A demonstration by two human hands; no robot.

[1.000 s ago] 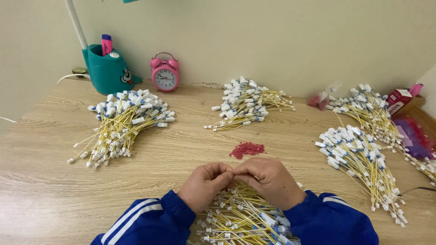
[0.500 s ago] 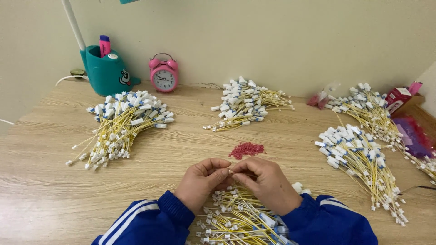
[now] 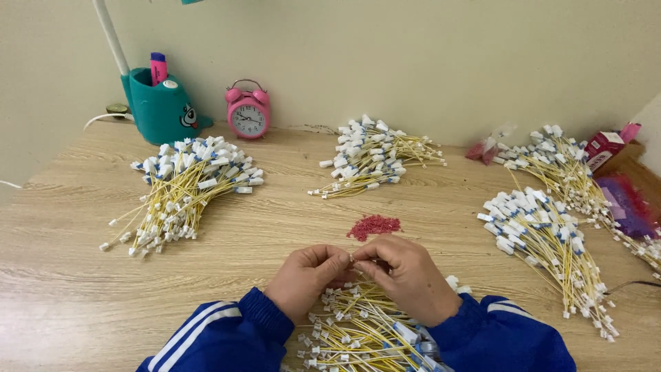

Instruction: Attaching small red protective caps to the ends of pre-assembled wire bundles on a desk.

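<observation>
My left hand [image 3: 308, 275] and my right hand [image 3: 405, 274] meet at the near middle of the wooden table [image 3: 62, 275], fingertips pinched together on the white end connector of a thin yellow wire [image 3: 352, 257]. Under my wrists lies a pile of yellow wires with white connectors [image 3: 358, 331]. A small heap of tiny red pieces [image 3: 373, 225] sits just beyond my fingers. Both sleeves are blue with white stripes.
Bundles of yellow wires with white connectors lie at the left [image 3: 182, 189], back middle [image 3: 368, 155], right [image 3: 547, 241] and far right [image 3: 561, 162]. A pink alarm clock [image 3: 248, 114] and a teal lamp base holding a pink marker [image 3: 160, 103] stand by the wall. A red box [image 3: 604, 148] and purple bag [image 3: 623, 203] sit at the right edge.
My hands shifted slightly forward and lifted off the near pile, fingertips now pinched together on one connector. The bundles have not moved.
</observation>
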